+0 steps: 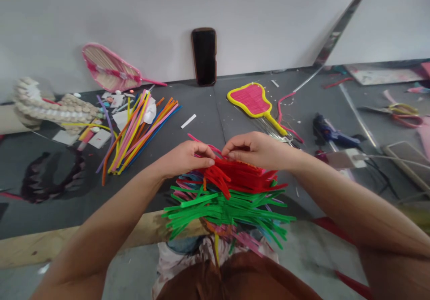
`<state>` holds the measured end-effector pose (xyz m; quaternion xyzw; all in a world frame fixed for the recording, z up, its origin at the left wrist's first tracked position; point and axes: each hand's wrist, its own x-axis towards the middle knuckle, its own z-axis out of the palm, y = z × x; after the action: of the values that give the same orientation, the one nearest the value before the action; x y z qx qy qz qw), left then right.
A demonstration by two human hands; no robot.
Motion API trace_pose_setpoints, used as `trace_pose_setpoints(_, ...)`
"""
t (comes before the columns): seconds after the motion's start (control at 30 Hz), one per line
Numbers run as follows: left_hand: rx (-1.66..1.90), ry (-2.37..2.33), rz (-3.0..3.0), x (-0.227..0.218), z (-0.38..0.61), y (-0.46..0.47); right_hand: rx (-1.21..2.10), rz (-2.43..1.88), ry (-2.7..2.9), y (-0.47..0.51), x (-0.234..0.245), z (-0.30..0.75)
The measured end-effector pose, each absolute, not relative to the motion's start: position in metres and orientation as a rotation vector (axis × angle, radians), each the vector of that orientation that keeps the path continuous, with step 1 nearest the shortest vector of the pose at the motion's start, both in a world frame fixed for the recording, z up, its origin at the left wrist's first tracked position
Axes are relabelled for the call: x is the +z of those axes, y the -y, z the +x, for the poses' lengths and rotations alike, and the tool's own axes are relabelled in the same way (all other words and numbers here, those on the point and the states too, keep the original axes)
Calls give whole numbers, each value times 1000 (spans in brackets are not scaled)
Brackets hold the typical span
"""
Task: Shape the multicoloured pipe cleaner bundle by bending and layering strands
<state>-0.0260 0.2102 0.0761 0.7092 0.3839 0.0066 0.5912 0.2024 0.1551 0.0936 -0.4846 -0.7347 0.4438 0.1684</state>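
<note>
the piece is right in front of me, across the near edge of the table and above my lap. my left hand and my right hand are side by side at its top, thumb and finger of each pinching at the red stems; which single strand each has, i can't tell.

i'd judge it light for its bulk: fuzzy, soft to touch, not slippery, with bendy wire likely inside. it shouldn't break, but the loose ends of the green stems could crumple or snag. best hold, i think, is the dense middle, where the strands bunch; the tips would only bend.

counting: one piece, two hands on it. there are two fans, one pink fan leaning on the wall and one yellow-rimmed fan flat on the table. one phone stands against the wall, with one glue gun, one charger and one pair of scissors off right. to the left, one dark band, and loose stems too overlapped to count.
</note>
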Motion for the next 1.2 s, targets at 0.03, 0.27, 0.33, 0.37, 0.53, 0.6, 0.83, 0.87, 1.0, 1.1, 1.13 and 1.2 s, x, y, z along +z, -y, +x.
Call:
trace_pose_setpoints(0.03, 14, -895, 1659, 76, -26, -210, 1246, -1379, 2086, -155, 94, 202)
trace_pose_setpoints(0.27, 13, -797, 1665, 75, -31, -213, 1067, -1350, 2261, -149, 98, 192)
trace_pose_setpoints(0.33, 15, -782, 1669, 75, -32, -213, 938, -1423, 2328, -144, 99, 187)
trace_pose_setpoints(0.37, 13, -783, 1668, 75, -32, -212, 874, -1459, 2360, -142, 100, 184)
trace_pose_setpoints(0.53, 9, -780, 1629, 76, -31, -209, 692, -1518, 2434, -129, 97, 176)
trace_pose_setpoints(0.6, 6, -785, 1662, 77, -31, -208, 694, -1469, 2425, -125, 94, 175)
trace_pose_setpoints(0.83, 10, -789, 1784, 78, -29, -205, 406, -1285, 2539, -112, 81, 180)
trace_pose_setpoints(0.87, 6, -804, 1801, 77, -29, -204, 367, -1273, 2557, -111, 80, 180)
trace_pose_setpoints(1.0, -1, -889, 1878, 76, -27, -201, 353, -1245, 2541, -109, 82, 184)
trace_pose_setpoints(1.1, 13, -859, 1859, 78, -28, -200, 558, -1298, 2393, -113, 87, 189)
trace_pose_setpoints(1.13, 20, -839, 1844, 79, -29, -200, 627, -1339, 2319, -116, 89, 191)
trace_pose_setpoints(1.2, 38, -806, 1823, 82, -30, -200, 701, -1443, 2175, -120, 93, 196)
